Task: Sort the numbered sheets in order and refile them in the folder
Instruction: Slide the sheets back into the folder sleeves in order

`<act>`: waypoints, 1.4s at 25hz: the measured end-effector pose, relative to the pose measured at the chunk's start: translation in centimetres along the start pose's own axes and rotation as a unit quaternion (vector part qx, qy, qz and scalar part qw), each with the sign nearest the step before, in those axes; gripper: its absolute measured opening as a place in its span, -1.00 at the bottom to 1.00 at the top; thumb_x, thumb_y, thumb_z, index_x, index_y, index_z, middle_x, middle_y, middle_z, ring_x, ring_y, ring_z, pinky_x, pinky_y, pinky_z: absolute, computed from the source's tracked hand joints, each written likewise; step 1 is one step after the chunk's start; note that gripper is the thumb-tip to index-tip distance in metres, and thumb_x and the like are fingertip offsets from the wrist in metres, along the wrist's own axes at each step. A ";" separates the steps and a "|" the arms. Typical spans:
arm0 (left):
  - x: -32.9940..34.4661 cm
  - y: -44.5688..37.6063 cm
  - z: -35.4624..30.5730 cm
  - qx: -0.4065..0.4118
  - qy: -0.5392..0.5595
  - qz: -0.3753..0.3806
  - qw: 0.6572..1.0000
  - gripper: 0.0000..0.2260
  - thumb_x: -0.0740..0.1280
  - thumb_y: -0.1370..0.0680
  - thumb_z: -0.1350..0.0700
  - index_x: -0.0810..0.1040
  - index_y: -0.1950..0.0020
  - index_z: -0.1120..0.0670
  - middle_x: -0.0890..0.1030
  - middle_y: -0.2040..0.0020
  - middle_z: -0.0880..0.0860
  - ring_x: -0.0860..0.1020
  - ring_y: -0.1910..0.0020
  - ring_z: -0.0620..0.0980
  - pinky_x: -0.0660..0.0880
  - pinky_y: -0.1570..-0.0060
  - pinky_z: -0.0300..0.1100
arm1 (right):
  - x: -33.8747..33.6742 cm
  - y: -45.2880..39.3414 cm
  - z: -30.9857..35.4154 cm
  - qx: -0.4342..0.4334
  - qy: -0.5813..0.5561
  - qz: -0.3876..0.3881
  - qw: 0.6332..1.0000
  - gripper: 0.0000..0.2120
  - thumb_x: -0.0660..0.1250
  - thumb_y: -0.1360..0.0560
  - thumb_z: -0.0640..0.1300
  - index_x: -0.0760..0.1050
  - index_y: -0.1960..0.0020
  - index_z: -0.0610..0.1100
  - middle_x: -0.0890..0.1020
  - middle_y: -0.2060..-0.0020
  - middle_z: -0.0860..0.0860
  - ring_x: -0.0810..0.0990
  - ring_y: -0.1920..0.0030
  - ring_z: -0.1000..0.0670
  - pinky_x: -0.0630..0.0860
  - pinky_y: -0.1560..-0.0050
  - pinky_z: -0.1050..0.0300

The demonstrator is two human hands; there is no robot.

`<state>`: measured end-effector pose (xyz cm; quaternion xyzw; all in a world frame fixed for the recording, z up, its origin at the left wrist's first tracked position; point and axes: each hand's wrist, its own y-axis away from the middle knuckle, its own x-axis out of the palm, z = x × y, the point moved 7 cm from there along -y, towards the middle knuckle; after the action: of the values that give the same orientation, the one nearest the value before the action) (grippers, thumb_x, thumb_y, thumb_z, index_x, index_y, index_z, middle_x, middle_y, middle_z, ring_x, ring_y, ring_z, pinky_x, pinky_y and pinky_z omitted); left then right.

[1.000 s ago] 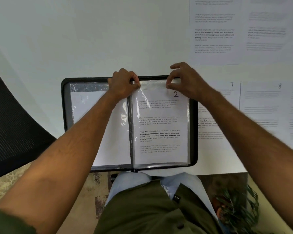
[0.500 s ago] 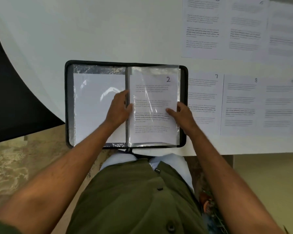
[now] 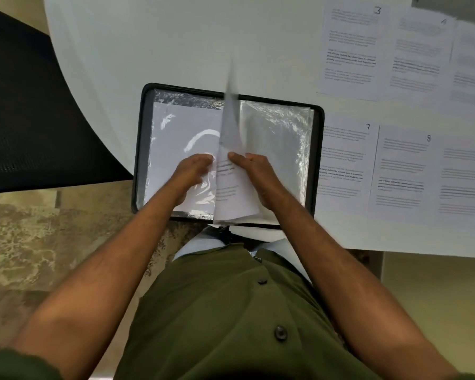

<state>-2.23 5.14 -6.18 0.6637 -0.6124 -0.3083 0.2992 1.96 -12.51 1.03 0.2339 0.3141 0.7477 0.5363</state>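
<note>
Standing a filled sleeve (image 3: 232, 171) on edge mid-folder (image 3: 317, 160), black folder open flat at counter (image 3: 148, 45) near edge. Right hand (image 3: 254, 171) grip pinches the sleeve; left hand (image 3: 192, 171) fingers rest flat against its left face. Sheets 3 (image 3: 350, 48), 7 (image 3: 343, 165), 8 (image 3: 403, 171) lie right of folder.

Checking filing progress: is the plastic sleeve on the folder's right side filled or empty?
Empty, it seems. The right sleeve shows only clear crinkled plastic, no printed sheet. The sleeve being turned at the spine holds a sheet.

Both forearms reach forward, left hand (image 3: 194, 168) and right hand (image 3: 254, 167) nearly meeting.
</note>
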 end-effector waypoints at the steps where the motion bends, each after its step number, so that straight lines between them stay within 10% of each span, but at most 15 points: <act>1: -1.0 0.1 0.0 -0.007 0.019 -0.016 1.000 -0.67 0.32 -0.61 -0.17 0.62 -0.27 -0.02 0.66 -0.21 0.04 0.58 -0.25 0.06 0.51 -0.27 0.04 | 1.7 -0.3 -0.1 0.003 0.008 0.025 1.000 -0.80 0.41 -0.59 0.01 0.69 -0.08 -0.10 0.75 0.03 -0.05 0.71 0.08 0.00 0.59 0.06 0.17; 6: -6.0 1.2 0.9 -0.038 0.074 -0.074 0.994 -0.59 0.19 -0.64 -0.29 0.64 -0.20 -0.04 0.68 -0.20 0.02 0.59 -0.23 0.03 0.48 -0.33 0.03 | 8.0 -2.1 -2.5 0.023 0.076 0.134 0.988 -0.54 0.26 -0.67 0.08 0.45 -0.50 -0.08 0.57 -0.38 -0.01 0.54 -0.33 0.00 0.40 -0.37 0.12; 14: -8.7 3.1 2.9 -0.085 0.072 -0.164 0.980 -0.50 0.05 -0.66 -0.33 0.50 -0.35 -0.03 0.60 -0.10 -0.04 0.58 -0.05 -0.02 0.49 0.00 -0.15 | 9.3 -3.7 -5.3 -0.007 0.165 0.191 0.968 -0.61 0.10 -0.72 0.09 0.48 -0.47 0.06 0.33 -0.57 0.00 0.23 -0.58 0.03 0.09 -0.60 -0.03; 23: -10.5 2.6 4.0 -0.009 -0.194 -0.280 0.940 -0.80 0.29 -0.67 0.00 0.52 0.05 0.10 0.56 0.11 0.04 0.59 0.00 0.15 0.43 0.12 -0.12 | 5.1 -4.1 -5.1 -0.057 0.162 0.132 0.976 -0.70 0.25 -0.68 -0.10 0.57 -0.37 -0.06 0.56 -0.34 0.08 0.46 -0.37 0.11 0.34 -0.36 0.18; 30: -7.7 2.4 3.4 0.020 -0.348 -0.330 0.877 -0.25 0.50 -0.51 0.07 0.16 -0.59 0.09 0.27 -0.53 0.17 0.32 -0.47 0.21 0.34 -0.44 0.12 | -1.9 -3.3 -6.1 -0.061 0.153 0.031 0.986 -0.76 0.32 -0.62 -0.05 0.62 -0.24 0.12 0.64 -0.22 0.13 0.58 -0.25 0.16 0.48 -0.26 0.18; 35: -0.4 -0.1 1.7 0.112 -0.500 -0.199 0.835 -0.38 0.40 -0.56 0.01 0.26 -0.55 0.09 0.21 -0.58 0.22 0.19 -0.54 0.25 0.16 -0.52 0.17 | -7.7 -2.6 -6.2 -0.057 0.139 -0.046 0.988 -0.74 0.32 -0.62 -0.16 0.60 -0.28 0.01 0.64 -0.23 0.11 0.57 -0.25 0.17 0.48 -0.21 0.27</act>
<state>-3.48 5.47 -7.29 0.5558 -0.5639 -0.5799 -0.1920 1.82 -20.54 -5.29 0.0818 0.3532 0.7641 0.5335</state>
